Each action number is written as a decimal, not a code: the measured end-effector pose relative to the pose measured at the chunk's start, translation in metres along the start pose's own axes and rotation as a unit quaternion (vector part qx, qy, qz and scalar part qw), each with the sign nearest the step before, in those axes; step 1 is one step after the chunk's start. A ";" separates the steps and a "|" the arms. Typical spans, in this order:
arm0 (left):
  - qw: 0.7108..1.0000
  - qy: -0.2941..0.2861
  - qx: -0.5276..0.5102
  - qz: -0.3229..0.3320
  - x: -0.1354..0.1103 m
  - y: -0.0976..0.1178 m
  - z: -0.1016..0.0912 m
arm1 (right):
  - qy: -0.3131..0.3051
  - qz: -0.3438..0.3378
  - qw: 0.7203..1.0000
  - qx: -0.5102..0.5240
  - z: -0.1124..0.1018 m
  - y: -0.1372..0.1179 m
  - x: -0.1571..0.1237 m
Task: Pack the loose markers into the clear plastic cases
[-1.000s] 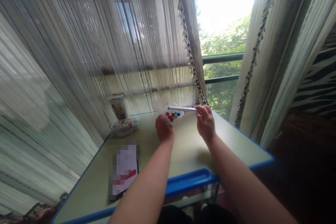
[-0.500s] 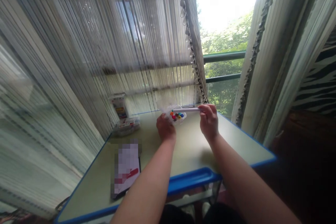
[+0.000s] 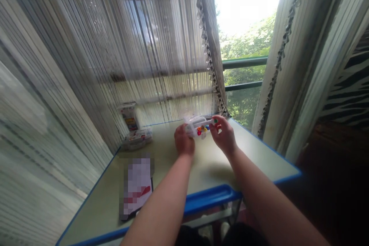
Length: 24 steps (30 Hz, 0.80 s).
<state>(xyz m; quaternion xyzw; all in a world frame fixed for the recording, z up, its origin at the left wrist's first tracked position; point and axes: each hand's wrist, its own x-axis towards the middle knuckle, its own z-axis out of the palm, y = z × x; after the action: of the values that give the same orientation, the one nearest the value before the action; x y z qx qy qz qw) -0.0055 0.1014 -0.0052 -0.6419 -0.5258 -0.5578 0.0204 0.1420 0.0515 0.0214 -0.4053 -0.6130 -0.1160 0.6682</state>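
Observation:
My left hand [image 3: 184, 140] is closed around the left side of a clear plastic case [image 3: 191, 119] held above the desk. Inside the case several markers show their coloured ends [image 3: 202, 129], among them red, orange, yellow and blue. A white marker [image 3: 206, 122] with a green end lies along the top of the case opening. My right hand [image 3: 223, 134] pinches it near that green end at the right. Whether its left end is inside the case I cannot tell.
The pale desk [image 3: 207, 165] has a blue edge and a blue tray [image 3: 210, 198] at the front. At the back left, a clear box [image 3: 137, 138] lies near an upright package [image 3: 128, 117]. A blurred-out flat device [image 3: 138, 184] rests on the left. Sheer curtains [image 3: 155, 46] hang behind.
The marker has been turned end for end, so its green end now points right instead of left. My right hand has moved left, closer to the case.

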 end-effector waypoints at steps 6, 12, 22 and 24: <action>1.000 -0.003 0.008 0.000 0.000 0.002 -0.001 | -0.077 -0.006 0.997 0.006 0.000 0.001 0.000; 1.000 0.010 0.004 -0.003 0.000 0.000 0.000 | -0.096 -0.004 0.995 0.005 0.002 0.009 -0.002; 1.000 -0.001 -0.008 0.008 -0.002 0.003 0.000 | -0.112 -0.020 0.993 -0.020 0.005 0.013 -0.004; 1.000 -0.002 -0.011 0.009 -0.002 0.003 0.000 | -0.116 -0.012 0.993 -0.025 0.005 0.012 -0.004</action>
<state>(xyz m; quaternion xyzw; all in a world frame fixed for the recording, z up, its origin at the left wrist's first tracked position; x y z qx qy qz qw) -0.0036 0.0990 -0.0048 -0.6478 -0.5143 -0.5618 0.0173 0.1454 0.0610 0.0126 -0.4247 -0.6883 -0.0916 0.5810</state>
